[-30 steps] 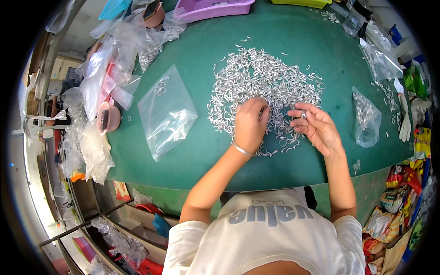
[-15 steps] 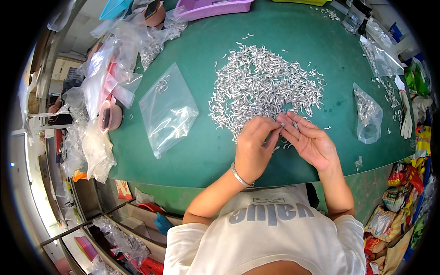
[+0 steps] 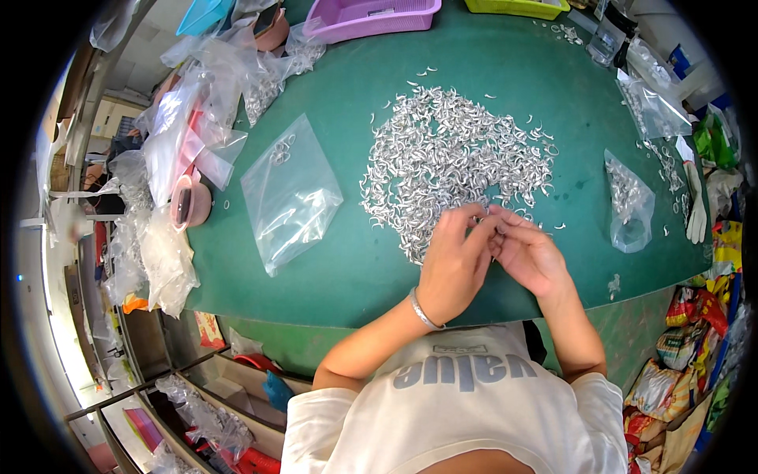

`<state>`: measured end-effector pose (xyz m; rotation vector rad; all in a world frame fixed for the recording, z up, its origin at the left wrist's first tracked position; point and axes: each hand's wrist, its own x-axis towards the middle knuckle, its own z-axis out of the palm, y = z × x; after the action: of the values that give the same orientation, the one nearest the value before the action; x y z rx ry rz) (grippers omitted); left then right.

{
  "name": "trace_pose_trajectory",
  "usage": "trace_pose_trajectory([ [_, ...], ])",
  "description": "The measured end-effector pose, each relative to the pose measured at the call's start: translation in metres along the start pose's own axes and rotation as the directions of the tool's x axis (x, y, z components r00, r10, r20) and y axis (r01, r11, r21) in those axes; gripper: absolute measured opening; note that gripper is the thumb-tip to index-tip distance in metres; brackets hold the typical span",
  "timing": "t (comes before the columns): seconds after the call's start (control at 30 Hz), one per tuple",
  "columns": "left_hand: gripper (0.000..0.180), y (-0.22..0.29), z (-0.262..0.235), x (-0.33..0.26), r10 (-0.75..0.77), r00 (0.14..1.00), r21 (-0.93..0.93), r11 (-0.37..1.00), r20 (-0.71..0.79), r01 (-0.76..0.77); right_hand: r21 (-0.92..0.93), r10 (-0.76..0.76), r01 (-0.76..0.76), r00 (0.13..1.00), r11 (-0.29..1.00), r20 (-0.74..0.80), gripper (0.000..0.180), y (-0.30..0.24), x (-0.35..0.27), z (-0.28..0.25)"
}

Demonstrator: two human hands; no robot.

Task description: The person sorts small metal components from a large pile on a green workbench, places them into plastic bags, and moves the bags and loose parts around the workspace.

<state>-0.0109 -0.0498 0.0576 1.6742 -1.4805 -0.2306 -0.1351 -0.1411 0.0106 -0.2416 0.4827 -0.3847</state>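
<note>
A pile of small, curved silver-coloured pieces (image 3: pixel 442 150) lies on the green bench (image 3: pixel 355 292). At the pile's near edge the left hand (image 3: pixel 456 257) and right hand (image 3: pixel 530 254) meet, fingertips bunched together; I cannot tell whether either grip pinches a piece. Left of the pile lies a flat clear bag (image 3: pixel 296 193); right of it, a partly filled bag (image 3: pixel 630 197); beyond it, a purple basket (image 3: pixel 371 24).

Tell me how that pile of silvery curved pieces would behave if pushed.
The pile would probably spread rather than move as one, since it looks loose and strays lie apart from it. Its pieces seem likelier to slide than roll, most being crescent-shaped. They also look stiff, keeping their curves.
</note>
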Motion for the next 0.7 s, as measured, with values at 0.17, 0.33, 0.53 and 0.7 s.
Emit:
trace_pose_trajectory([
  [0.17,0.03,-0.05,0.003,0.016,-0.05,0.992,0.038,0.998,-0.118,0.055,-0.149,-0.12,0.113,0.992,0.982,-0.039,0.024,-0.027,0.009,-0.012],
  [0.33,0.043,-0.108,0.018,0.07,-0.015,0.998,0.239,0.971,-0.055,0.027,-0.618,-0.295,0.223,0.955,0.754,-0.014,0.022,-0.061,0.04,-0.005],
  [0.53,0.053,-0.129,0.06,0.102,-0.01,0.984,0.478,0.875,0.176,-0.077,-0.732,-0.583,0.188,0.49,-0.655,0.648,0.03,-0.086,0.129,-0.022],
  [0.7,0.05,-0.116,0.033,0.061,0.064,0.957,0.411,0.894,0.282,-0.18,-0.695,-0.423,-0.01,0.8,-0.719,0.426,0.04,-0.056,0.099,0.015],
])
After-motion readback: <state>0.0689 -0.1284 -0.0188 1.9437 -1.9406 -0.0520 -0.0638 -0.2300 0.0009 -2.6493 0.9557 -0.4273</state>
